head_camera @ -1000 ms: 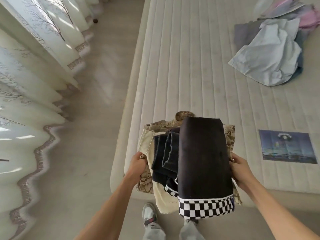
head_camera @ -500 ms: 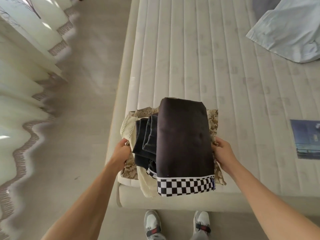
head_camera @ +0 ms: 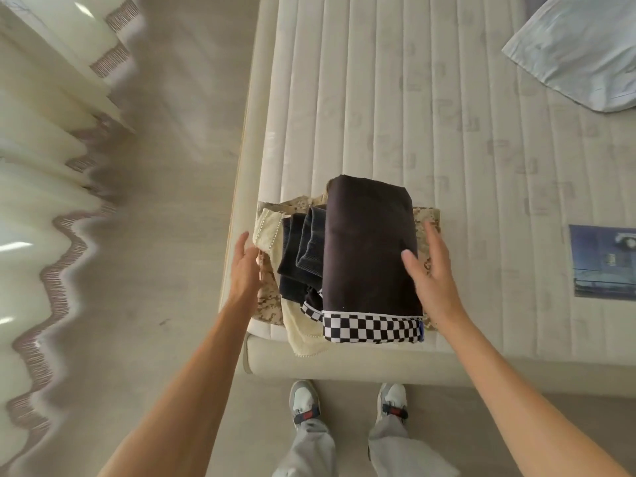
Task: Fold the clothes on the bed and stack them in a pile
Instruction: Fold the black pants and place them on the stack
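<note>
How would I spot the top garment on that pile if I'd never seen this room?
Find the bed, then the pile at its near left corner, between the two hands. The top garment is dark brown; alone there, it has a black-and-white checkered band along its near edge.

Pile of folded clothes sits on near left corner of bed, near edge overhanging mattress edge slightly. Top: dark brown folded garment with black-and-white checkered band at near end. Left of it, under its edge: dark navy folded pieces. Below those: cream garment with beaded trim, hanging past bed edge. Bottom: tan camouflage garment, showing on both sides. Loose pale blue garment, unfolded, crumpled at far right of bed, well apart from pile.
</note>
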